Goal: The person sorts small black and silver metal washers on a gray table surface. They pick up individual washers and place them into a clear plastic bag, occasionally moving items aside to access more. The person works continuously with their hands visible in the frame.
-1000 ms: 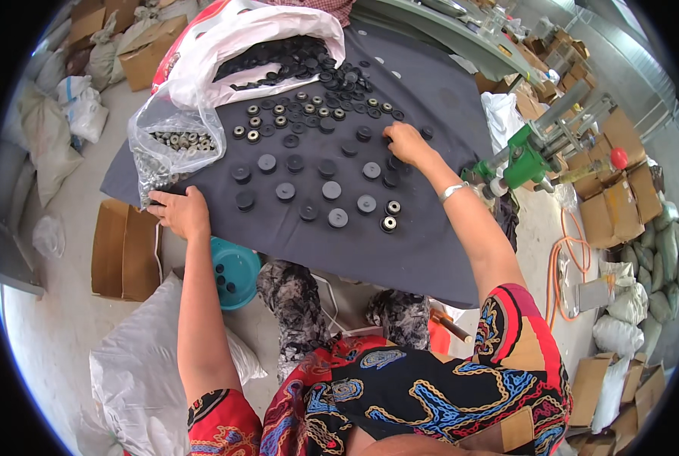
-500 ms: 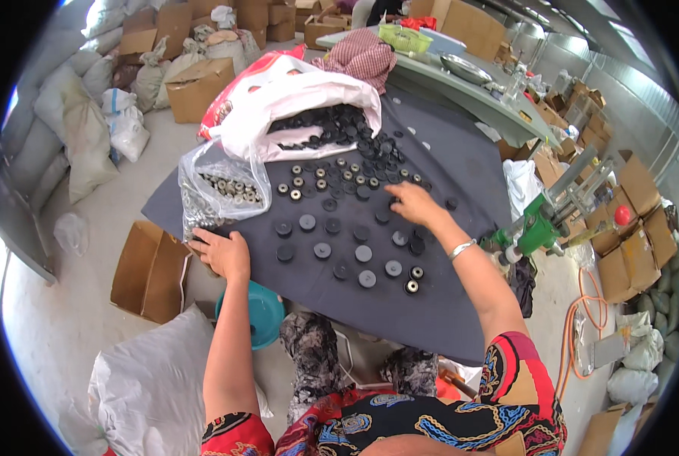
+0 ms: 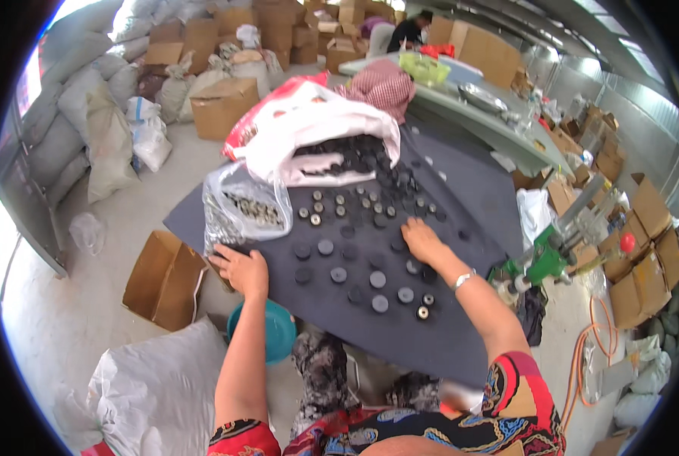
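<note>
My left hand (image 3: 241,272) rests at the table's left edge with fingers spread, fingertips by the lower end of a clear plastic bag (image 3: 232,234) of small metal parts. My right hand (image 3: 424,242) reaches over the table with fingers extended down among the black discs. A dark disc (image 3: 398,245) lies beside its thumb; nothing shows held in it. Round discs, black and grey, lie spaced out nearer me, among them a grey disc (image 3: 377,280). Discs with metal centres, such as one metal-centred disc (image 3: 315,220), lie farther back near a white-and-red sack (image 3: 279,152) spilling black discs.
The dark cloth-covered table (image 3: 324,308) holds all this. Below its left edge are an open cardboard box (image 3: 161,281) and a teal basin (image 3: 279,334). A green metal machine (image 3: 544,262) stands to the right. A checked cloth bundle (image 3: 377,85) lies behind the sack.
The whole view has shifted, so the table appears lower and farther right. My right hand stays around the same discs, its fingers drawn slightly closer together. My left hand keeps its place.
</note>
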### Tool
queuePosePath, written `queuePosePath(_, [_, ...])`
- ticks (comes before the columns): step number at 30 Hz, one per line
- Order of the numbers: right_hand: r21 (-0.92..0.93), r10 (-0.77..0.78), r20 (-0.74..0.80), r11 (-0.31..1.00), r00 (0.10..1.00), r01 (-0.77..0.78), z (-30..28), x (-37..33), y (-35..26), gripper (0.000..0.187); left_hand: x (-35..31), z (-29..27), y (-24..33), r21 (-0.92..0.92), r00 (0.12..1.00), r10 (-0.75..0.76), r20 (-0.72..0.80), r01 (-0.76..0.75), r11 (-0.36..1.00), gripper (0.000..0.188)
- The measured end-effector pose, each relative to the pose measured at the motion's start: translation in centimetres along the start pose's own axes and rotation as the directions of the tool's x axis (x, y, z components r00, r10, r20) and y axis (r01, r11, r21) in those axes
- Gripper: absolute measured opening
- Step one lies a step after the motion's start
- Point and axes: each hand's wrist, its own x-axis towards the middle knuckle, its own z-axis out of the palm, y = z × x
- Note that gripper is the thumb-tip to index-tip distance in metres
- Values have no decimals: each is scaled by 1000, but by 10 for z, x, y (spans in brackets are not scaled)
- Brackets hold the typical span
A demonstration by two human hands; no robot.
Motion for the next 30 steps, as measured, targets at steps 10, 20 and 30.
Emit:
queuePosePath(10, [77,1,63,997,998,-6,-1,-11,5,15,1,-5,1,21,997,-18,74,16,1000,84])
queuePosePath(20, [223,91,-11,971,996,-87,-13,18,4,30,1,-2,-8,38,1000,5,25,-6,999,84])
queuePosePath(30, [231,161,64,958,985,-172,17,78,8,24,1,-2,-2,27,998,-24,58,22,999,85])
